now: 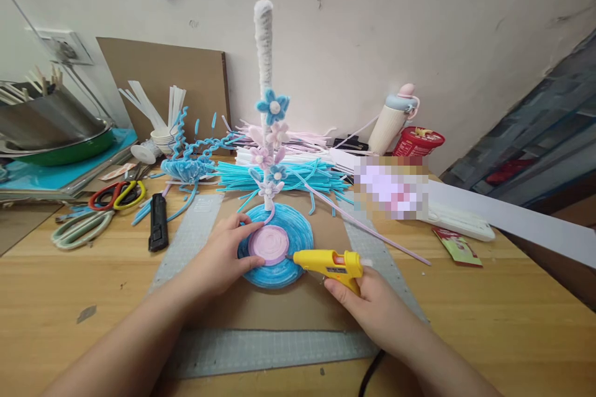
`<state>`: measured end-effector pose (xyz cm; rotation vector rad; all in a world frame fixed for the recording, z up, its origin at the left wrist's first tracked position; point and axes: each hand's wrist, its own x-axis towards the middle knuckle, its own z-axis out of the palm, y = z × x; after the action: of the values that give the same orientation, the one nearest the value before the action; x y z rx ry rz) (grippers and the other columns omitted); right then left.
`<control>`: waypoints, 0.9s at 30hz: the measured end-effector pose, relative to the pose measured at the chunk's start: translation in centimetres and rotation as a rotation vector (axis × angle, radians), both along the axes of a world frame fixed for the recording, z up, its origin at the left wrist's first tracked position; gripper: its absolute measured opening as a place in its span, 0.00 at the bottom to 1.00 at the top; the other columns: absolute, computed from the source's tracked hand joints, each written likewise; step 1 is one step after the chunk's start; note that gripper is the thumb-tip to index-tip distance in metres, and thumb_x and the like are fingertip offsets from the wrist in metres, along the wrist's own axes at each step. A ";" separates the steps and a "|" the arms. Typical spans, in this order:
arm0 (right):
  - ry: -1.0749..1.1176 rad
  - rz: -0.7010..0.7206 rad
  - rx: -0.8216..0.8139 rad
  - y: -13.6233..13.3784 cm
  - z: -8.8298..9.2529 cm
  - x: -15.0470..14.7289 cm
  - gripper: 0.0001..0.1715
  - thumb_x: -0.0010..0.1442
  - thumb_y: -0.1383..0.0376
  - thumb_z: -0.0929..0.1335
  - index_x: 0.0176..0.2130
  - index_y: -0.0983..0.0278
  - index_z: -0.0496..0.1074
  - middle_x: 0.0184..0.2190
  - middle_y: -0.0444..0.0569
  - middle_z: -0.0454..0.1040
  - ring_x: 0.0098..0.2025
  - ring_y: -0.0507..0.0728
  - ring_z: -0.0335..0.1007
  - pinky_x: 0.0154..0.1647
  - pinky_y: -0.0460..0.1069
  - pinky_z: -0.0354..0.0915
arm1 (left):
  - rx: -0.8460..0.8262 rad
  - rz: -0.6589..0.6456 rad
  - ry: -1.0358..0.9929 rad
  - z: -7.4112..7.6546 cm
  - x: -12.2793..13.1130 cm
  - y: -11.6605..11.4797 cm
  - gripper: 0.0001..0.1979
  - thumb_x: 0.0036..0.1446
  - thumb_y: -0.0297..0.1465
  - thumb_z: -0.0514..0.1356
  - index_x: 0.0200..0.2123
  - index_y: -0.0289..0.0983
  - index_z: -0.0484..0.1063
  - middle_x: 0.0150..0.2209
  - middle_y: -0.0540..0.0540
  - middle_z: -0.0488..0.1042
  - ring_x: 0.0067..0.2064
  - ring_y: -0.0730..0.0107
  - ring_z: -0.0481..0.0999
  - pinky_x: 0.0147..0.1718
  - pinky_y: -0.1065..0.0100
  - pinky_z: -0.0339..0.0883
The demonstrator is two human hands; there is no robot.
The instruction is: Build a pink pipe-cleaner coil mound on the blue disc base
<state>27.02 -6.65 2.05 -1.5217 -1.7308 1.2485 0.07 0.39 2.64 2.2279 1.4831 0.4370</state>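
Centre-frame, the blue disc (279, 278) is best kept flat; the left hand (228, 247), thumb and finger apart, touches near its middle. Right of it, the right hand (367, 293) clamps the yellow glue gun (321, 262); a thin bead along the lilac coil (269, 244) suits, strand (271, 216) curved snugly.
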 end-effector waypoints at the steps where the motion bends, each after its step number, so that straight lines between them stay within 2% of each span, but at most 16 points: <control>1: 0.001 -0.002 -0.003 0.0 0.0 0.0 0.21 0.63 0.55 0.63 0.52 0.58 0.71 0.45 0.50 0.76 0.47 0.62 0.71 0.51 0.56 0.65 | -0.013 -0.005 -0.012 0.0 0.0 0.1 0.30 0.48 0.38 0.66 0.56 0.43 0.69 0.53 0.43 0.65 0.57 0.51 0.64 0.58 0.50 0.58; 5: 0.006 -0.006 0.006 0.1 0.2 -0.2 0.21 0.62 0.56 0.63 0.52 0.59 0.71 0.46 0.50 0.76 0.47 0.62 0.72 0.51 0.56 0.65 | -0.041 -0.063 -0.032 0.0 0.2 0.5 0.33 0.47 0.37 0.65 0.58 0.44 0.65 0.61 0.43 0.58 0.63 0.48 0.57 0.60 0.49 0.54; 7: -0.004 -0.010 0.007 0.1 0.4 -0.3 0.20 0.62 0.57 0.63 0.51 0.60 0.72 0.45 0.50 0.77 0.46 0.62 0.72 0.50 0.56 0.65 | -0.020 -0.060 -0.029 -0.2 0.6 0.9 0.33 0.46 0.37 0.66 0.57 0.43 0.67 0.59 0.42 0.59 0.61 0.48 0.59 0.59 0.50 0.56; 12: 0.000 -0.026 0.037 0.0 0.4 -0.3 0.19 0.61 0.57 0.64 0.50 0.59 0.73 0.43 0.50 0.78 0.44 0.61 0.73 0.48 0.55 0.66 | 0.085 0.149 0.025 -0.8 2.3 1.3 0.19 0.51 0.37 0.62 0.47 0.42 0.74 0.48 0.45 0.69 0.53 0.53 0.67 0.53 0.52 0.61; 15: 0.027 -0.014 0.035 0.1 0.3 -0.2 0.19 0.61 0.58 0.64 0.50 0.59 0.73 0.44 0.49 0.77 0.45 0.61 0.72 0.49 0.55 0.66 | 0.124 0.232 0.059 -0.9 3.4 1.0 0.18 0.55 0.34 0.59 0.49 0.41 0.74 0.47 0.43 0.71 0.51 0.52 0.68 0.51 0.51 0.60; 17: 0.041 -0.016 0.031 0.1 0.2 -0.2 0.20 0.61 0.58 0.64 0.51 0.59 0.73 0.45 0.49 0.77 0.47 0.61 0.72 0.50 0.55 0.66 | 0.128 0.227 0.063 -0.9 3.7 0.9 0.19 0.56 0.33 0.57 0.51 0.40 0.73 0.46 0.42 0.72 0.51 0.52 0.69 0.50 0.50 0.60; 20: 0.047 -0.022 0.030 0.1 0.1 -0.3 0.20 0.60 0.58 0.64 0.51 0.59 0.72 0.46 0.50 0.76 0.48 0.62 0.72 0.52 0.56 0.65 | 0.130 0.202 0.056 -0.8 3.8 0.9 0.17 0.56 0.33 0.58 0.48 0.40 0.75 0.44 0.43 0.75 0.49 0.52 0.70 0.49 0.52 0.62; 27: 0.047 -0.022 0.021 -0.1 0.3 -0.2 0.20 0.60 0.58 0.64 0.51 0.58 0.72 0.46 0.48 0.77 0.48 0.61 0.71 0.52 0.56 0.64 | 0.156 0.148 0.005 -1.1 3.2 1.4 0.14 0.55 0.33 0.59 0.45 0.40 0.77 0.44 0.46 0.77 0.48 0.59 0.73 0.47 0.60 0.65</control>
<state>26.80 -6.72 2.33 -1.4838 -1.6885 1.2413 3.30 1.80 1.53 2.2452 1.6754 0.6123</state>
